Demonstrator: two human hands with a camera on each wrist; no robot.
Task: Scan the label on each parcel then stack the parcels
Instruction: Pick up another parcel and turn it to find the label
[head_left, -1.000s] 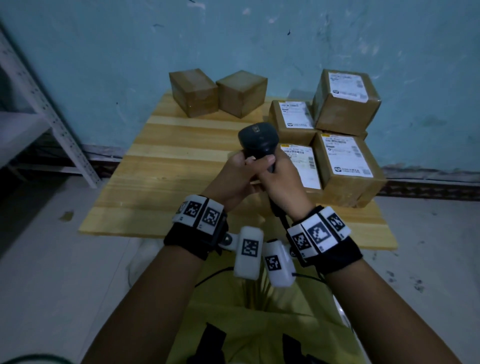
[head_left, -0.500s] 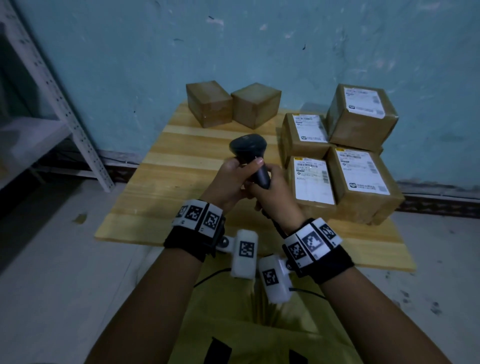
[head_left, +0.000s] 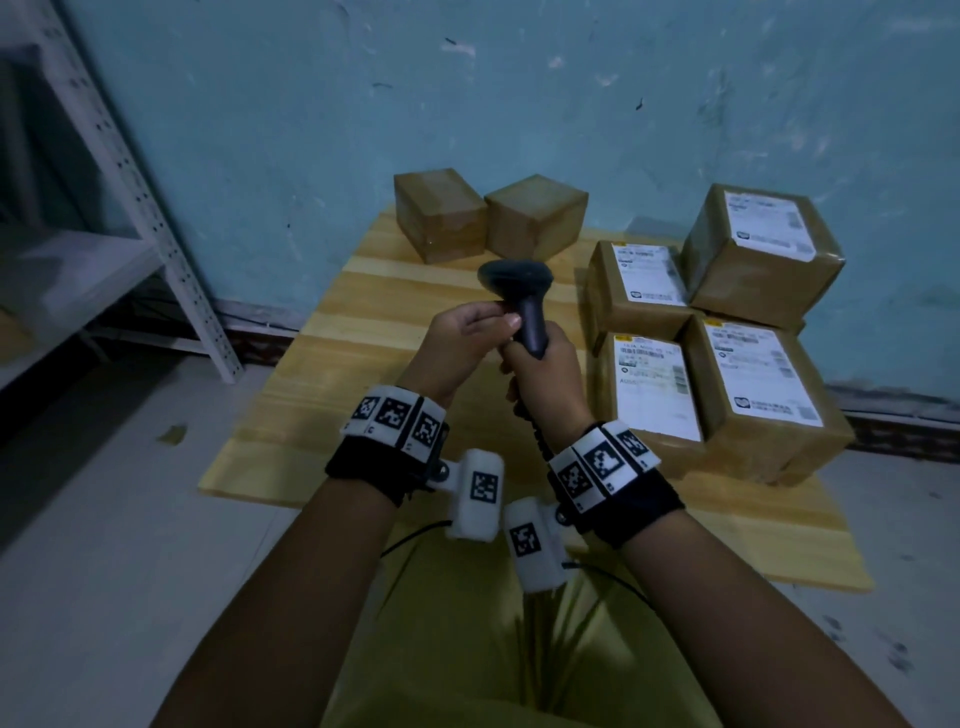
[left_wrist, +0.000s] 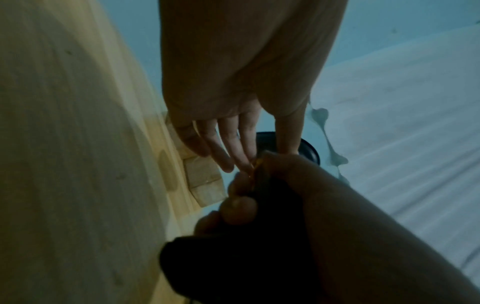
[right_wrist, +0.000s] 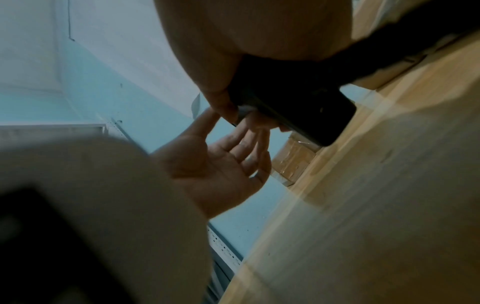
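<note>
Right hand (head_left: 540, 376) grips the scanner (head_left: 519, 296) handle; left hand (head_left: 462, 345), fingers loosely straight, touches it.

The wooden surface (head_left: 363, 322) is being viewed from above by the head camera; the scanner (head_left: 524, 301) is being shared close-up by both wrist views.

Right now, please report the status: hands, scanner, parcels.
Right hand grips scanner handle; left hand open, fingertips at its neck. Labelled parcels grouped right, none being scanned. Nothing in the way.
</note>
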